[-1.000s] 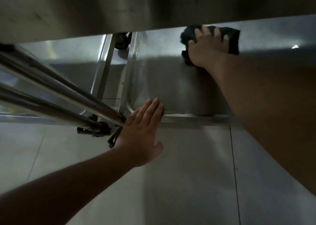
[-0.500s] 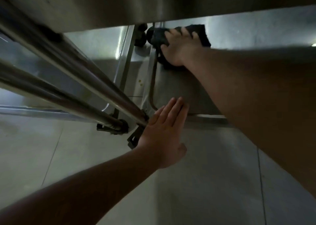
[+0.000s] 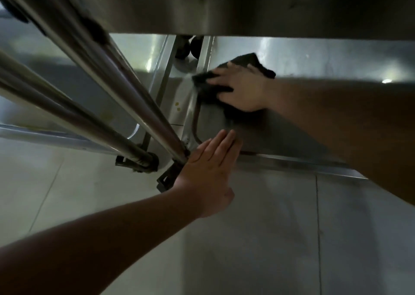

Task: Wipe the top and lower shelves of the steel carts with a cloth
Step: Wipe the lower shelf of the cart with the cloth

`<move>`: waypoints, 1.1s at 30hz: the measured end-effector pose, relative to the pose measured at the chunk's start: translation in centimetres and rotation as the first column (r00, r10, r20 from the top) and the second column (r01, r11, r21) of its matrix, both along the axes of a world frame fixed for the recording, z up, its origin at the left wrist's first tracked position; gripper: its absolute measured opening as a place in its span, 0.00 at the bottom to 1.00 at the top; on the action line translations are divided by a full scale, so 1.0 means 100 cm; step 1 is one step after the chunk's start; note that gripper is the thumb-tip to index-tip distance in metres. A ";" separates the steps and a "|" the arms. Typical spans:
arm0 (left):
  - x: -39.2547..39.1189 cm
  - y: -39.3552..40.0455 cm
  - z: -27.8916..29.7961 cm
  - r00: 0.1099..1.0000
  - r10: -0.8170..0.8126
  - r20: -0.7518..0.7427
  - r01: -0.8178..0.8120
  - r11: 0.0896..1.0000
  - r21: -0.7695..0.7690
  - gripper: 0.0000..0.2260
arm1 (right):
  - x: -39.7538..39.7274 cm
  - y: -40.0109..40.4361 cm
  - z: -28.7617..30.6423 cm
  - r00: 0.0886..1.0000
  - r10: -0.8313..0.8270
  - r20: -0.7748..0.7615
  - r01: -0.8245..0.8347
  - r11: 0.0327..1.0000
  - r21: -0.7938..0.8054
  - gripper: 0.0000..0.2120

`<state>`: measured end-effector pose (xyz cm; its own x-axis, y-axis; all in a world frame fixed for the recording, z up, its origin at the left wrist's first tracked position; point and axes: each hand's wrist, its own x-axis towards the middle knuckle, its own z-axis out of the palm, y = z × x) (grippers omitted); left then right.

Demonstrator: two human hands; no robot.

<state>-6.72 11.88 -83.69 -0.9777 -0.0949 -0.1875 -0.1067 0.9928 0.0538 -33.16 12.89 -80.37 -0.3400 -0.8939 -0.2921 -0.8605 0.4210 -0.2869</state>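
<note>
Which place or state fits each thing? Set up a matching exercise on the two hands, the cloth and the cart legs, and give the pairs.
Things:
1. left hand
2. right hand
3. cloth
4. cart legs

Descriptions:
A. dark, lying on the lower shelf
B. flat at the shelf's near corner
C. shiny steel tubes on the left
D. pressing the cloth down

Pairs: 1-B, 2-D, 3-A, 4-C

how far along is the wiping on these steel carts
Done: nothing can be confirmed, since no shelf visibly looks cleaner. In hand: the right hand presses the dark cloth on the lower shelf near its left edge, while the left hand rests flat on the front rim. Left: the shelf's right part.
</note>
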 end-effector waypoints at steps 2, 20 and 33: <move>-0.001 -0.001 0.003 1.000 0.009 0.011 -0.009 1.000 -0.003 0.50 | 0.011 0.023 -0.004 0.998 0.061 0.014 -0.061 0.998 -0.026 0.26; -0.021 0.041 0.019 0.997 0.075 -0.025 -0.075 0.997 -0.002 0.48 | 0.023 0.232 -0.022 0.850 -0.504 -0.155 0.485 0.862 -0.147 0.32; -0.059 0.098 0.018 0.998 0.067 0.022 -0.067 0.997 0.026 0.51 | 0.029 0.311 -0.014 0.911 -0.376 -0.169 0.364 0.926 -0.098 0.38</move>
